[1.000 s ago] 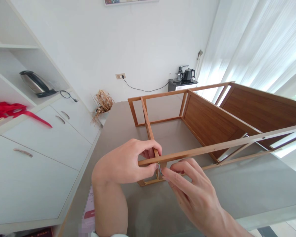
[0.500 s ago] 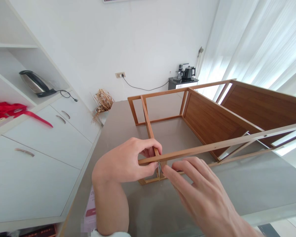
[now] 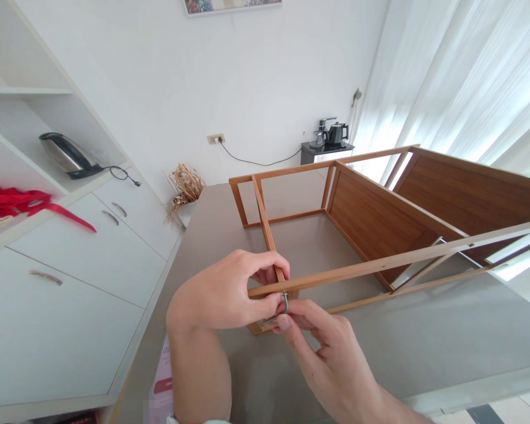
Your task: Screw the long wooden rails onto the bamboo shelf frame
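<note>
A wooden shelf frame (image 3: 353, 272) lies on its side on the grey table. My left hand (image 3: 223, 291) is closed around its near corner, where a crossbar (image 3: 267, 231) meets the long rail; the thumb is below and the fingers above. A screw head shows on the rail at this joint. Just below it, my right hand (image 3: 322, 341) pinches a small bent metal hex key (image 3: 286, 304) between thumb and fingers. The key's upper end meets the screw. Part of the key is hidden by the fingertips.
The grey table (image 3: 441, 324) runs under the frame. A printed sheet (image 3: 162, 377) lies by my left forearm. White cabinets (image 3: 75, 306) stand at left, with a kettle (image 3: 68, 156) and red ribbon (image 3: 22, 200) on a shelf. Dried plants (image 3: 183, 185) and a kettle stand (image 3: 327, 154) are behind.
My right hand has moved slightly left and down, its thumb and fingers now closed on the hex key. The left hand keeps its hold on the frame. The view has tilted up a little.
</note>
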`<state>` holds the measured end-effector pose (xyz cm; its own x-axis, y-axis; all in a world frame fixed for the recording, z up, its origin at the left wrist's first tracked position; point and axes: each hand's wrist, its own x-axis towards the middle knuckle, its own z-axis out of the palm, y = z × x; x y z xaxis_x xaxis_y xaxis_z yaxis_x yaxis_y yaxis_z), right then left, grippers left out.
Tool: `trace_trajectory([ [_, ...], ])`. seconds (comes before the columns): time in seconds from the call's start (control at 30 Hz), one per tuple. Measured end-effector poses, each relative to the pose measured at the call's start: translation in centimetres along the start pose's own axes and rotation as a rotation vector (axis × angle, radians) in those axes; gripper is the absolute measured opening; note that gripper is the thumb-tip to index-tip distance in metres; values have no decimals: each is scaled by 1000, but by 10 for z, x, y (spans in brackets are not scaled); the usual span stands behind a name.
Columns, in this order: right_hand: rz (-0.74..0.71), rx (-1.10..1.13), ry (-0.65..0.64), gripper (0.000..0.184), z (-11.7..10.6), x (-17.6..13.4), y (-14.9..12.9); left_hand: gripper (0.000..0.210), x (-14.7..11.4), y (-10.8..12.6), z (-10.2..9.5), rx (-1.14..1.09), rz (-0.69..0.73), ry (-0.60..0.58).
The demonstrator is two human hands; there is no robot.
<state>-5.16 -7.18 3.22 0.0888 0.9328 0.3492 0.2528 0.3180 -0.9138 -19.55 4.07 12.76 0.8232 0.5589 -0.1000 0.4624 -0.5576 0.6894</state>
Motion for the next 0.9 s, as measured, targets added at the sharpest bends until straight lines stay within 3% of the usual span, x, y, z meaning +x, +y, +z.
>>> trace_trajectory([
  [0.17, 36, 156, 30, 15, 7, -3, 4, 20, 0, -1, 0, -9, -1, -6],
  [0.4, -20, 205, 86, 13, 16, -5, 9, 22, 0, -2, 0, -1, 9, -1],
  [0.5, -118, 90, 62, 12, 12, -4, 6, 23, -1, -2, 0, -4, 3, -8],
  [0.67, -442, -158, 23, 19, -3, 0, 4, 22, -1, -2, 0, 16, 26, 19],
  [0.9, -503, -508, 20, 20, -30, 3, 11, 22, -1, -2, 1, 12, 40, 19],
])
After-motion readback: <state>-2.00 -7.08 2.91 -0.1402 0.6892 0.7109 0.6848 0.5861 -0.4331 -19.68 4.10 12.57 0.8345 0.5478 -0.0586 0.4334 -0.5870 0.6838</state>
